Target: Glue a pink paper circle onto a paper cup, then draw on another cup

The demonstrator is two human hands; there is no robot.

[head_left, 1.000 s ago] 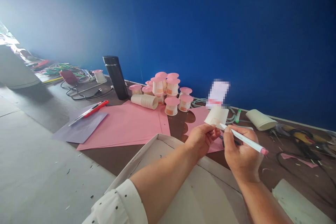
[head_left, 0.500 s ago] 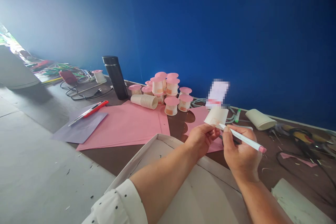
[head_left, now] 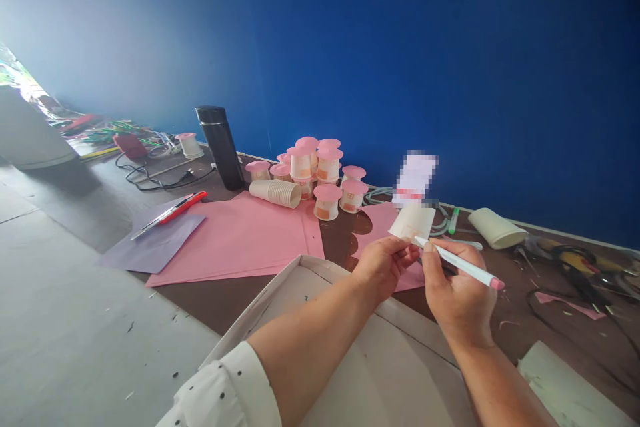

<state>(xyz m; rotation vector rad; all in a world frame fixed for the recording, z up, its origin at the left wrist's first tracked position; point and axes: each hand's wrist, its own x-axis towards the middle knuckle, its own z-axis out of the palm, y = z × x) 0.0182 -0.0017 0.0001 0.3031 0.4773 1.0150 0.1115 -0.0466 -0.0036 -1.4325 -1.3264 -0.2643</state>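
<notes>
A white paper cup (head_left: 413,221), turned rim-down toward me, is held at its lower edge by my left hand (head_left: 384,265), whose fingers are closed on it. Faint pinkish marks show on the cup's side. My right hand (head_left: 460,293) grips a white marker pen (head_left: 467,265) with a pink end, its tip touching or very close to the cup near the rim. Behind them stand several cups with pink paper discs on top (head_left: 327,201), with drawn windows and orange doors. A stack of nested paper cups (head_left: 275,193) lies beside these.
Pink paper sheets (head_left: 235,240), a purple sheet (head_left: 175,240) and a red utility knife (head_left: 173,213) lie left. A black flask (head_left: 220,147) stands near the blue wall. Another cup (head_left: 497,227), cables (head_left: 575,260) and a green-capped marker (head_left: 453,221) are right. A cardboard tray (head_left: 295,280) sits below my forearms.
My right hand has shifted the marker very slightly left and down along the cup. The left hand and the cup stay where they were.
</notes>
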